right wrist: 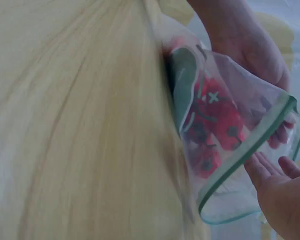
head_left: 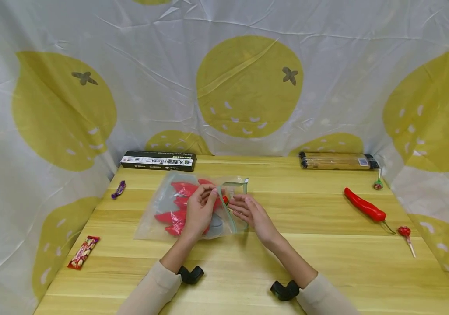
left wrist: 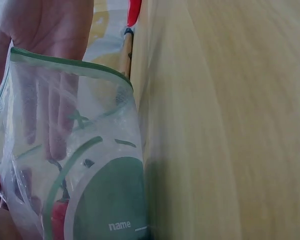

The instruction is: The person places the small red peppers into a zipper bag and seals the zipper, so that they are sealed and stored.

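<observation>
A clear zip bag (head_left: 232, 221) with a green-edged mouth lies on the table with several red chili peppers (head_left: 173, 217) inside. My left hand (head_left: 201, 212) pinches the upper layer of the bag near its mouth and holds it raised. The right hand (head_left: 257, 218) has its fingers extended into the gap of the mouth, with nothing in its grasp. In the left wrist view those straight fingers (left wrist: 57, 115) show through the plastic, near a pepper's stem. The right wrist view shows the mouth gaping and peppers (right wrist: 222, 120) deeper in the bag.
A red chili pepper (head_left: 364, 205) and two lollipops (head_left: 404, 231) lie at the right. A black pasta box (head_left: 158, 161) and a pasta packet (head_left: 336, 161) stand along the back curtain. At the left are a purple-wrapped candy (head_left: 119, 190) and a red snack bar (head_left: 84, 252).
</observation>
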{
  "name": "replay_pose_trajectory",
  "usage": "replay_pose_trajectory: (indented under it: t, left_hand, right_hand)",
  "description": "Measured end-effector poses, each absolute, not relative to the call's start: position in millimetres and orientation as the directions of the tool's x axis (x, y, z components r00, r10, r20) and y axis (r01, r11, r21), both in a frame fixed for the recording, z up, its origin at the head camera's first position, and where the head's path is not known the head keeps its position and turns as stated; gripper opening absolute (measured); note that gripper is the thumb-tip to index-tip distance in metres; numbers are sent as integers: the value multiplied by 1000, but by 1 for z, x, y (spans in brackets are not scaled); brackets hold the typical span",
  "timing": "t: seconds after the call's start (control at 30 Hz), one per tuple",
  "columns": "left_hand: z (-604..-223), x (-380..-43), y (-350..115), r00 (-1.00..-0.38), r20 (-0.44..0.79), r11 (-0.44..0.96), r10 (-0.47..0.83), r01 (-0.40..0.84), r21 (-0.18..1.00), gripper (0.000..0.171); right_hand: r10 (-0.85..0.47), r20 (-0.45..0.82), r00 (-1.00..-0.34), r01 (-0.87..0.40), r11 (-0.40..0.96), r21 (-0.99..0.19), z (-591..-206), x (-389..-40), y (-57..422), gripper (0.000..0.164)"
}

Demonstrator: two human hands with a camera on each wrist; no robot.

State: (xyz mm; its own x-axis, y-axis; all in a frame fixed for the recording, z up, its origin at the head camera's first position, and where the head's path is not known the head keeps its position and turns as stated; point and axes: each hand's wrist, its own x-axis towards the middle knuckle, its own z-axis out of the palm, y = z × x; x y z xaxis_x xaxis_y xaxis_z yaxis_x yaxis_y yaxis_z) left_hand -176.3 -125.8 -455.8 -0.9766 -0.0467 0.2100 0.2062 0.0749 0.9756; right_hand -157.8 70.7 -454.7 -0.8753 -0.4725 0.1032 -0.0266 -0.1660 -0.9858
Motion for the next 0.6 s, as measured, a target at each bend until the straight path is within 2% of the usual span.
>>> replay_pose_trajectory:
  t: [0.2, 0.37, 0.6]
  left_hand:
    - [-457, -177, -124, -979, 197, 66, -53, 193, 979, 24]
    - [-458, -178, -126, -977, 208, 54, -53, 205, 977, 27]
    - [-460, -179, -128, -977, 204, 45, -54, 202, 978, 28]
  right_hand:
    - [-449, 91, -889, -22, -157, -987, -456, -160, 76, 62]
    - [-381, 95, -920, -66, -89, -994, -451, -159, 101, 54]
    - [-262, 130, -956, -170, 133, -976, -452, -161, 161, 39]
